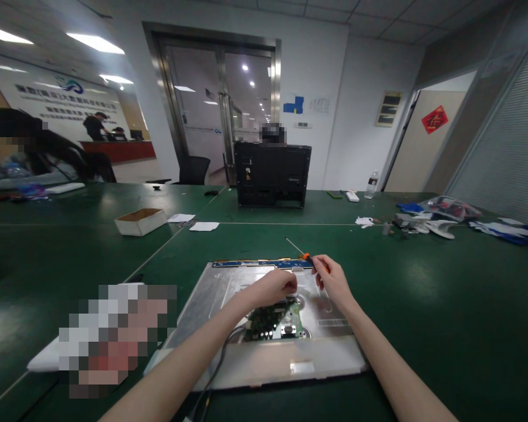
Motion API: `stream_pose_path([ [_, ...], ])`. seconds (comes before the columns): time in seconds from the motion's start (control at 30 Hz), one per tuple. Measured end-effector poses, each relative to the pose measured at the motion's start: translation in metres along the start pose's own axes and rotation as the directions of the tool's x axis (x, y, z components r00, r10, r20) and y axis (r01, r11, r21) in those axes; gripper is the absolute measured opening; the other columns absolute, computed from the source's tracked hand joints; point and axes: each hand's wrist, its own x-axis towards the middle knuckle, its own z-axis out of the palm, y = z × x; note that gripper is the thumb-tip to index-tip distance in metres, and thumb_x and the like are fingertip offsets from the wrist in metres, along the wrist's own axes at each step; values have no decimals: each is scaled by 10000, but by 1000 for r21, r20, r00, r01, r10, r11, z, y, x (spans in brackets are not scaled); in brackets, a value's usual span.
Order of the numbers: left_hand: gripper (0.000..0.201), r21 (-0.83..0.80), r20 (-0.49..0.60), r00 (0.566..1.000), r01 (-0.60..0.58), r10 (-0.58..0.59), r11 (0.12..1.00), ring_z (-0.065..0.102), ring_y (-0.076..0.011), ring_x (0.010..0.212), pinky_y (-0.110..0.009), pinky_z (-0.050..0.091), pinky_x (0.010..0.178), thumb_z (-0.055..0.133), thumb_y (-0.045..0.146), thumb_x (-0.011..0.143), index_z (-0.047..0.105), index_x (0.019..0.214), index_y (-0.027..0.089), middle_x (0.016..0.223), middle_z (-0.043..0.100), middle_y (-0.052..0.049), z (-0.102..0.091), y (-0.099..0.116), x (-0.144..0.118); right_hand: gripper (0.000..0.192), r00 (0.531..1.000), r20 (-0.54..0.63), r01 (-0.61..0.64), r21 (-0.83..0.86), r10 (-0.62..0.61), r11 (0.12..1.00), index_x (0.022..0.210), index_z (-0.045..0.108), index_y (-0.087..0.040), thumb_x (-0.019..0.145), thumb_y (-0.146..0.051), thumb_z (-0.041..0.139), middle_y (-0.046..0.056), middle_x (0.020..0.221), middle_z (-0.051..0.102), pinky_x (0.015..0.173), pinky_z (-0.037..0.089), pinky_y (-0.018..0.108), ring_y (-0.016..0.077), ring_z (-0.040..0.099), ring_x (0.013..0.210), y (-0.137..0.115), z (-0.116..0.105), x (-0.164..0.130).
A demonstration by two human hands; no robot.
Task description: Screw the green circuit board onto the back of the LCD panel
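A silver display panel (334,351) lies back side up on the green table in front of me. Along its far edge runs a blue circuit strip (255,264), and a green circuit board (268,322) sits at its middle. My left hand (279,287) is over the board's far side, fingers curled together; what they pinch, if anything, is hidden. In my right hand (332,281), above the panel's far right part, is a screwdriver (307,257) with an orange and black handle, its shaft pointing away to the left. Dark cables (222,357) run from the board toward me.
A blurred-out white and reddish item (110,334) lies left of the panel. Farther off are an open box (141,223), papers (204,226), an upright black monitor casing (273,176), a bottle (372,185) and loose parts (416,223). Other people sit across the table and at far left.
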Motion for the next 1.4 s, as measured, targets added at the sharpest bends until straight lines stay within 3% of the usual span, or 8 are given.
stream_pose_path([
  [0.4,175,10,70,996,-64,63,998,602,-170,690,-226,389,647,574,45,772,697,766,168,742,687,-28,5,7,-1,375,999,43,7,-26,-6,1000,874,596,-186,839,-541,480,-22,616,560,355,338,208,101,473,423,0,3,-3],
  [0.6,66,-33,89,989,-112,115,993,590,-163,729,-223,398,671,649,153,793,707,766,170,820,656,-40,7,6,-2,360,998,53,16,-35,-14,999,863,595,-183,848,-523,477,-16,613,566,371,341,207,96,462,427,-4,4,-4],
  [1.4,97,-214,60,998,2,11,977,556,-144,683,-205,396,633,568,181,824,658,823,144,743,654,-11,14,-4,-4,341,997,73,18,-36,-15,999,857,599,-200,844,-521,485,-19,600,568,363,337,211,105,472,427,-8,4,-5],
])
